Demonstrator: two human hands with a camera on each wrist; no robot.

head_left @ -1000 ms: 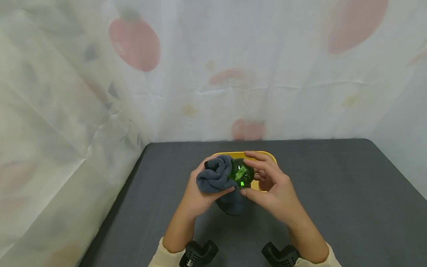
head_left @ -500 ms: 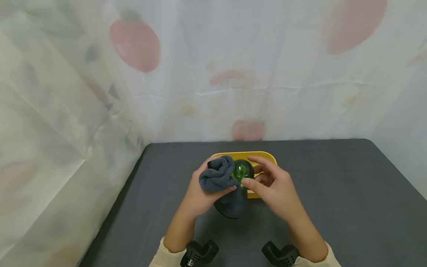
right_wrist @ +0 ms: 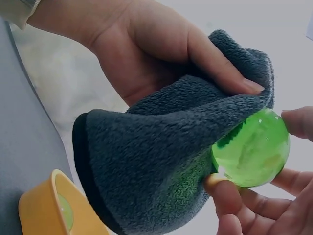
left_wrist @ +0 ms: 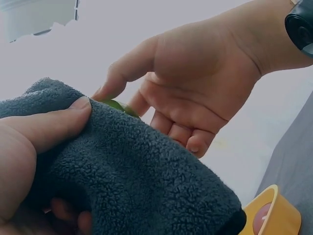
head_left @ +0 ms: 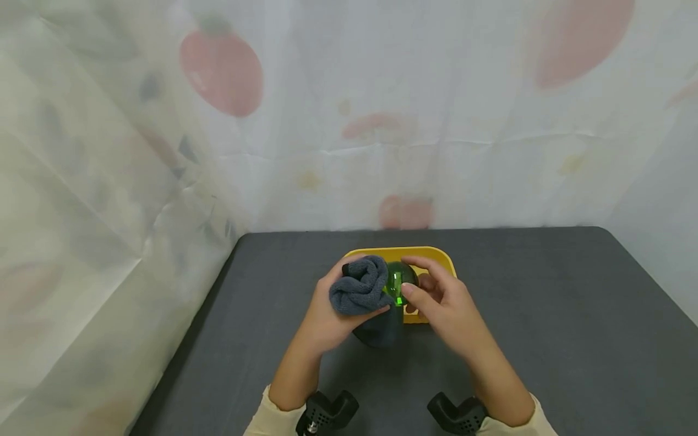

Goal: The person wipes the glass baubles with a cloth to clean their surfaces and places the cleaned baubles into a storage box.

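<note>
A dark grey bench (head_left: 545, 315) carries a yellow tray (head_left: 444, 259) near its middle. Above the tray's near edge, the left hand (head_left: 327, 318) has its grip closed around a bunched grey fleece cloth (head_left: 360, 287), thumb pressing the fabric against a green glassy ball (right_wrist: 252, 149). The right hand (head_left: 447, 309) pinches that ball between its fingertips (right_wrist: 217, 183), held off the bench.

Both hands meet over mid-table, left hand (head_left: 327, 315) curled, right hand (head_left: 444, 309) pinching with fingertips.
</note>
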